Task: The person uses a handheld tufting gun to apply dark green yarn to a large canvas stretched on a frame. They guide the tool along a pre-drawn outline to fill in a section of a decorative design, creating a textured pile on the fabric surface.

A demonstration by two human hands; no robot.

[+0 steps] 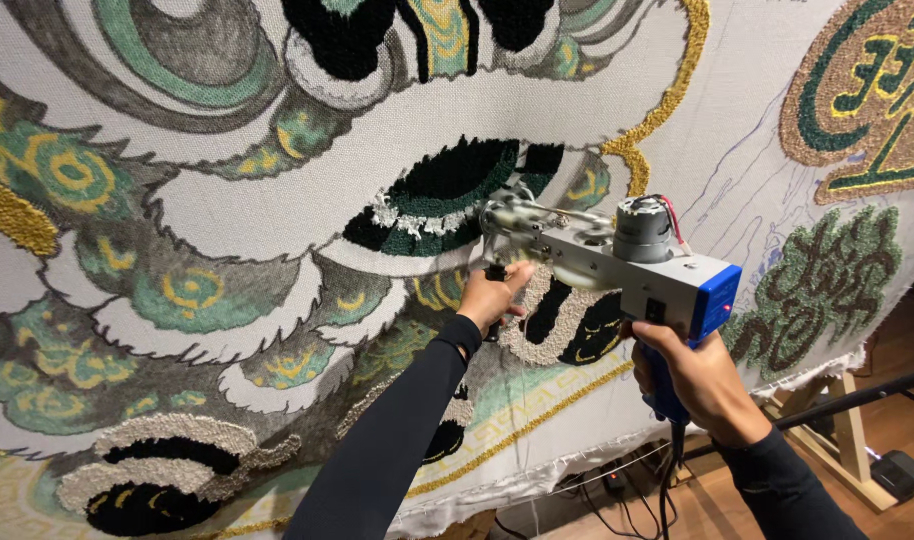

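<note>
Tufting gun [617, 262], boxy grey metal with blue end, presses into looped, woolly backing cloth [277, 200]; right hand [699, 378] grips its blue handle, left hand [492, 297] clasps the black front grip.

Both arms, in dark sleeves, reach forward and up. The left hand [490, 297] is closed in a fist, wrist straight. The right hand [699, 380] is clenched lower, nearer the body.

A rug-making workshop: a large tufted cloth [277, 250] stretched on a wooden frame [847, 430], cables [617, 490] on the floor.
</note>
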